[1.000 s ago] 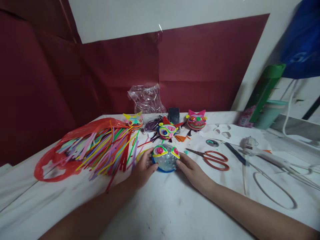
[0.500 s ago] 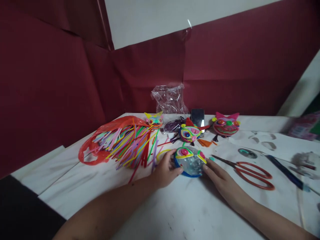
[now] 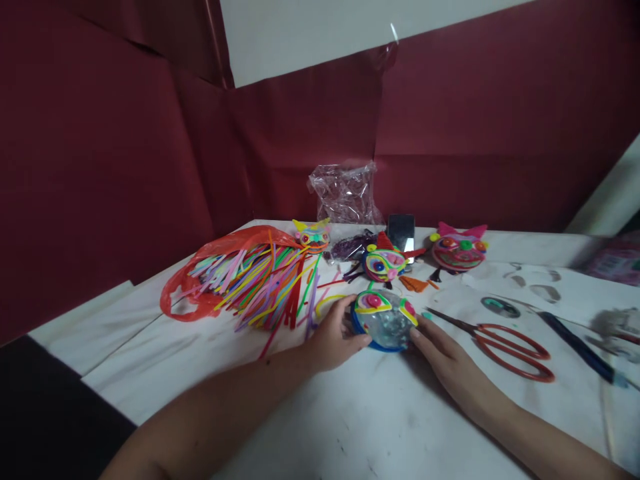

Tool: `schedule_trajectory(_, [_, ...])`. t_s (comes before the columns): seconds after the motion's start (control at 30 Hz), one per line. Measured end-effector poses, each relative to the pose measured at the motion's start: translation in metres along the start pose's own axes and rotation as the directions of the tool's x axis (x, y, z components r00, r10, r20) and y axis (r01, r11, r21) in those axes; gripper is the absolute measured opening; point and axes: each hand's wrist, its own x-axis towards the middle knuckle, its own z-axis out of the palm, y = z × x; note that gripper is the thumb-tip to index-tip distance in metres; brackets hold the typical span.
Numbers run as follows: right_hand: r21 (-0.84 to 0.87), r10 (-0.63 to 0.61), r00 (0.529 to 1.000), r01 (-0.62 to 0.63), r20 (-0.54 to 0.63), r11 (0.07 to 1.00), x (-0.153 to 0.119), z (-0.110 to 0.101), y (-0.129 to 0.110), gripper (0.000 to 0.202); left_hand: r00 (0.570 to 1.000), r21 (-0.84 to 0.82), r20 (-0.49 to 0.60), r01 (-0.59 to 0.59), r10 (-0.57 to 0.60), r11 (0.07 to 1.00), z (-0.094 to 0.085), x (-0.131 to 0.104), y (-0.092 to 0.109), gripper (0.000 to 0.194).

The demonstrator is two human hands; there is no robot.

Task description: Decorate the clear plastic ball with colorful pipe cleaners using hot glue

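Note:
A round, clear plastic craft head (image 3: 386, 323) with a blue rim and two pink-and-yellow eyes sits between my hands, low over the white table. My left hand (image 3: 334, 341) grips its left edge, thumb at the front and fingers partly hidden behind. On the opposite edge, the fingers of my right hand (image 3: 439, 347) close against the rim. Just behind it are a finished-looking blue-and-yellow animal head (image 3: 379, 264) and orange pipe-cleaner pieces (image 3: 414, 284). Red-handled scissors (image 3: 515, 347) lie right of my right hand.
Many coloured pipe cleaners (image 3: 270, 280) spill from a red plastic bag (image 3: 183, 308) on the left. Behind stand a yellow-eared head (image 3: 313, 236), a pink head (image 3: 460, 248), a dark phone (image 3: 401, 231) and a clear wrapper (image 3: 346, 193). A dark blue-handled tool (image 3: 575, 347) lies at right.
The camera view has shifted slightly, so everything appears a little further right. Both hands keep their hold on the clear craft head.

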Motion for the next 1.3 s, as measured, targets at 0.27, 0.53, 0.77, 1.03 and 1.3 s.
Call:
schedule_trajectory(0.27, [0.191, -0.067, 0.997, 0.057, 0.045, 0.98, 0.002, 0.004, 0.007, 0.064, 0.998, 0.073, -0.045, 0.038, -0.035, 0.997, 0.0, 0.001, 0.01, 0.07])
schedule_trajectory(0.53, [0.236, -0.149, 0.987, 0.129, 0.067, 0.963, 0.005, 0.008, 0.014, 0.066, 0.999, 0.119, -0.041, 0.001, 0.004, 0.993, -0.003, 0.006, 0.003, 0.069])
schedule_trajectory(0.77, [0.197, -0.168, 0.986, 0.162, 0.016, 0.967, 0.004, 0.006, 0.008, 0.059, 0.996, 0.196, -0.085, 0.019, -0.002, 0.981, -0.005, 0.008, 0.0, 0.063])
schedule_trajectory(1.03, [0.206, -0.205, 0.977, 0.189, 0.058, 0.96, 0.008, 0.006, 0.012, 0.066, 0.997, 0.197, -0.072, 0.033, -0.019, 0.98, -0.006, 0.012, -0.003, 0.066])
schedule_trajectory(1.3, [0.253, -0.216, 0.976, 0.201, 0.032, 0.946, 0.008, 0.009, 0.016, 0.065, 0.998, 0.199, -0.056, 0.044, -0.033, 0.979, -0.006, 0.011, -0.005, 0.068])
